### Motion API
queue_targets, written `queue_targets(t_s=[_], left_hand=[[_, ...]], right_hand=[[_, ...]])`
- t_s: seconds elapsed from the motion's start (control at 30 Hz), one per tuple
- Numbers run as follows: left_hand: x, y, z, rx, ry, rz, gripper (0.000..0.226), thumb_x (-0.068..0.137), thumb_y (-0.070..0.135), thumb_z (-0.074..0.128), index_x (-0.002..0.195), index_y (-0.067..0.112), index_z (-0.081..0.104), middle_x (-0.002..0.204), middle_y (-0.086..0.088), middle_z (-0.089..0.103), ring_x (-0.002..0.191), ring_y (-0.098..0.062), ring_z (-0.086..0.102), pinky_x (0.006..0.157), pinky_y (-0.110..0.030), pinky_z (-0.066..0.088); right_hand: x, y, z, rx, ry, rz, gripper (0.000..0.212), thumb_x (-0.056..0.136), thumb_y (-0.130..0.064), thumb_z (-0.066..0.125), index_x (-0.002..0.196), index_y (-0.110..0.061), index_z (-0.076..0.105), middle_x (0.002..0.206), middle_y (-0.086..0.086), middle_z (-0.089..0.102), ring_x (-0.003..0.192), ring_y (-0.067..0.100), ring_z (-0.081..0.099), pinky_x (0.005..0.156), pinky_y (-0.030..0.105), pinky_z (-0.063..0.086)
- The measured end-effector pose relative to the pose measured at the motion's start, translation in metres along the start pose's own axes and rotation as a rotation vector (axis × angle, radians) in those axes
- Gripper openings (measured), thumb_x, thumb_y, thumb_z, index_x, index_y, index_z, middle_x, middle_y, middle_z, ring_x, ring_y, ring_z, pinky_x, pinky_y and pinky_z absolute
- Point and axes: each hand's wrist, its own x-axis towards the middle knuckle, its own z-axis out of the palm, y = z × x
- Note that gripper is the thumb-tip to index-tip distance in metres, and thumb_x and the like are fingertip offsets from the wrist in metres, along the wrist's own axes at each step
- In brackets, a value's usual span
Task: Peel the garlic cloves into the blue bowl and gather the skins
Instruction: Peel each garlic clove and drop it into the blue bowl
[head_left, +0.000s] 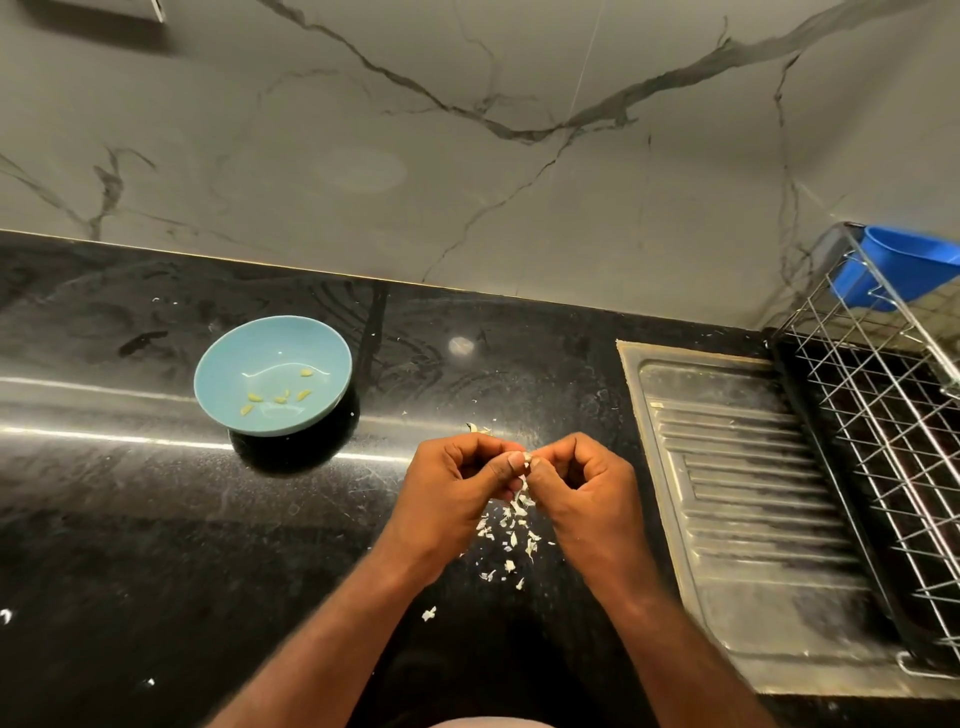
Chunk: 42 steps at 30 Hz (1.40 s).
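Above the near counter (156, 519), left hand (457, 483) and right hand (582, 483) meet, curled fingertips pinching one garlic clove (527, 458); skins (511, 530) lie scattered beneath; blue bowl (234, 353), holding peeled cloves (280, 398), stands far left.

At the centre of the frame the left hand (452, 483) and the right hand (587, 483) meet at the fingertips, and their grip hides nearly all of the garlic clove (527, 457); only a white scrap shows. The blue tub (893, 265) and the wire rack (883, 426) run off the right edge. A pale object (156, 8) in the upper left corner is cut by the top edge and blurred.
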Motion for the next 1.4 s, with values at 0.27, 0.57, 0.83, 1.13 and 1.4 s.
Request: queue_targets(t_s=[0.27,0.57,0.83,1.13,1.4], left_hand=[[0.008,0.013,0.005,0.035,0.063,0.104,0.015,0.085,0.015,0.075,0.097,0.006,0.074,0.085,-0.006,0.076,0.078,-0.017,0.072,0.071,-0.023,0.055],[0.023,0.039,0.01,0.207,0.057,0.242,0.01,0.091,0.013,0.068,0.1,0.011,0.073,0.085,-0.001,0.074,0.079,-0.012,0.071,0.074,-0.023,0.057],[0.03,0.058,0.01,0.305,0.144,0.38,0.012,0.094,0.006,0.063,0.101,0.009,0.072,0.084,0.007,0.069,0.08,-0.006,0.068,0.072,-0.016,0.055],[0.033,0.071,0.023,0.273,0.18,0.42,0.016,0.094,0.0,0.059,0.094,0.012,0.07,0.083,0.003,0.069,0.075,-0.002,0.066,0.068,-0.014,0.052],[0.034,0.079,0.026,0.007,0.138,0.27,0.008,0.093,0.007,0.064,0.101,0.008,0.066,0.082,-0.006,0.07,0.07,-0.008,0.068,0.064,-0.02,0.054]], right_hand=[[0.013,-0.01,-0.005,-0.004,-0.017,-0.087,0.005,0.09,-0.013,0.071,0.087,-0.017,0.072,0.078,-0.001,0.073,0.071,0.015,0.071,0.066,0.032,0.06],[0.037,-0.023,-0.012,-0.072,0.006,-0.198,0.006,0.089,-0.021,0.069,0.093,-0.017,0.073,0.082,-0.004,0.073,0.077,0.01,0.07,0.067,0.022,0.058],[0.048,-0.049,0.001,-0.062,0.078,-0.319,0.01,0.086,-0.018,0.075,0.084,-0.009,0.071,0.072,-0.001,0.069,0.065,0.01,0.065,0.057,0.014,0.052],[0.049,-0.059,-0.004,0.056,0.111,-0.32,0.012,0.084,-0.016,0.077,0.083,-0.007,0.071,0.072,0.006,0.071,0.064,0.018,0.068,0.06,0.022,0.056],[0.046,-0.066,-0.008,0.169,0.066,-0.282,0.031,0.078,-0.034,0.07,0.086,-0.005,0.07,0.075,0.01,0.072,0.068,0.021,0.07,0.063,0.027,0.057]])
